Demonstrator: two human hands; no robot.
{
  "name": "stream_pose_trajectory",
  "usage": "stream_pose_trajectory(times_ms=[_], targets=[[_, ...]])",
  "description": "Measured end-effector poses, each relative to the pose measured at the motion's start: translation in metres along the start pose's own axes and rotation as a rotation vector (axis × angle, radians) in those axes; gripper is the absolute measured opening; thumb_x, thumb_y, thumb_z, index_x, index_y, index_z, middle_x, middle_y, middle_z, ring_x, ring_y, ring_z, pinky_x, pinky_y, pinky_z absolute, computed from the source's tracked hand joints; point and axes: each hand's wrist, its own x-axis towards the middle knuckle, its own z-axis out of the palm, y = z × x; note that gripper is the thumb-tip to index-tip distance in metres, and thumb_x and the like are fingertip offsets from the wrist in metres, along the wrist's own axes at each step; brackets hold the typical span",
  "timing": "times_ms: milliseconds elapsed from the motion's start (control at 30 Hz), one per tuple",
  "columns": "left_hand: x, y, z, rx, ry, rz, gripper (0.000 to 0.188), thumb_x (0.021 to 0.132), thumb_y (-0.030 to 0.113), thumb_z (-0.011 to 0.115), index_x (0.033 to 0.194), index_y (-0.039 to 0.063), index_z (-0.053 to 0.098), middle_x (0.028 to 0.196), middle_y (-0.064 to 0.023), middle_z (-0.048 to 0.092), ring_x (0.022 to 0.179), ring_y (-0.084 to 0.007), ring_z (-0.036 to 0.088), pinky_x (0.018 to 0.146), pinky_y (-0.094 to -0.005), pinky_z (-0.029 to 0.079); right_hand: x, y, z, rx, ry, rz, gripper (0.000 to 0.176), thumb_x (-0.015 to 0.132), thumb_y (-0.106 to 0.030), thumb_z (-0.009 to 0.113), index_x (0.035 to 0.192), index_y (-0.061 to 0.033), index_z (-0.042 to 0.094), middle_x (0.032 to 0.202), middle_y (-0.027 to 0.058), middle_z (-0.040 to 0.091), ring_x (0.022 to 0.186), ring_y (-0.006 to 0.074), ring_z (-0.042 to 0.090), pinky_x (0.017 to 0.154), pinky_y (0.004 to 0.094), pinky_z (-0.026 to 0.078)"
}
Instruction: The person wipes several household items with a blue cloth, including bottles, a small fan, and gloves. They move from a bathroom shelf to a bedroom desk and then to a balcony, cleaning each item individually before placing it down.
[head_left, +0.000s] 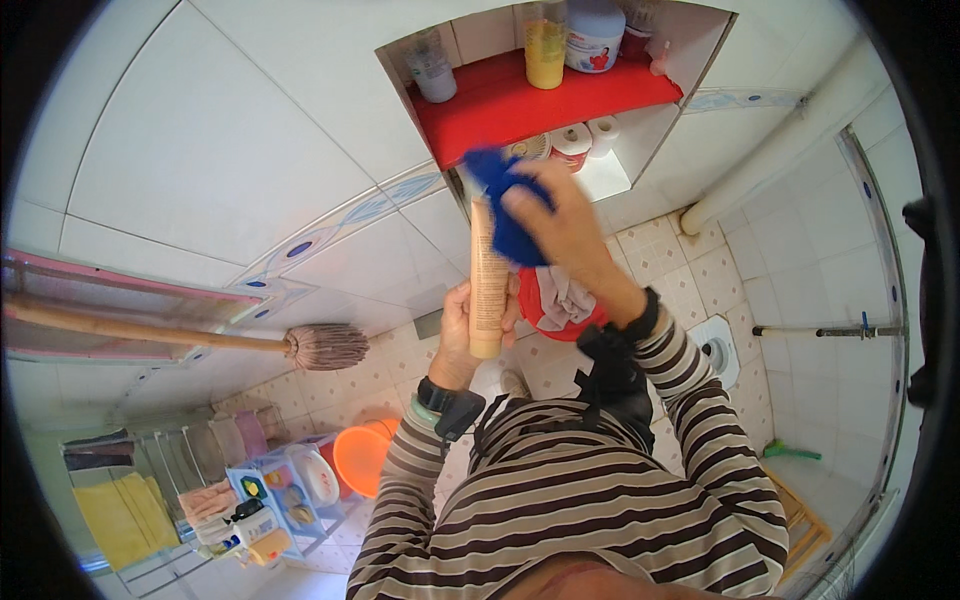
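My left hand (454, 326) grips a beige squeeze tube (489, 292) around its lower part, and the tube stands roughly upright with its cap end down. Small printed writing covers the tube's side. In my right hand (562, 217) is a dark blue cloth (517, 217), blurred, held against the tube's upper part and hiding some of it. Just beyond my hands is a wall niche with a red shelf (480, 109). Below my right forearm, a red basin (536, 319) holds a greyish cloth (564, 298).
On the shelf stand a bottle of yellow liquid (545, 56) and a large blue-white jar (594, 41); toilet rolls (572, 141) sit beneath. A mop (326, 347) leans at left. Lower left are an orange basin (366, 456) and a blue rack (289, 506). A squat toilet (716, 351) lies right.
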Motion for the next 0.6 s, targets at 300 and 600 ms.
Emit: stream_pose_trajectory(times_ms=[300, 600], targets=[[-0.012, 0.004, -0.007, -0.078, -0.020, -0.138, 0.063, 0.093, 0.062, 0.036, 0.126, 0.009, 0.048, 0.097, -0.0112, 0.058, 0.057, -0.0150, 0.056, 0.037, -0.0263, 0.047, -0.036, -0.030, 0.022, -0.173, -0.329, -0.051, 0.025, 0.084, -0.031, 0.065, 0.100, -0.0122, 0.062, 0.096, 0.0100, 0.060, 0.085, 0.0319, 0.063, 0.070, 0.0395, 0.051], [-0.017, 0.020, 0.019, -0.012, 0.009, -0.110, 0.073, 0.093, 0.051, 0.038, 0.143, -0.002, 0.032, 0.084, -0.0078, 0.044, 0.043, -0.0112, 0.043, 0.027, -0.0228, 0.038, 0.016, 0.021, -0.013, -0.451, -0.108, 0.289, 0.027, 0.086, -0.029, 0.066, 0.103, -0.0085, 0.070, 0.098, 0.0131, 0.066, 0.086, 0.0316, 0.065, 0.076, 0.0382, 0.052]])
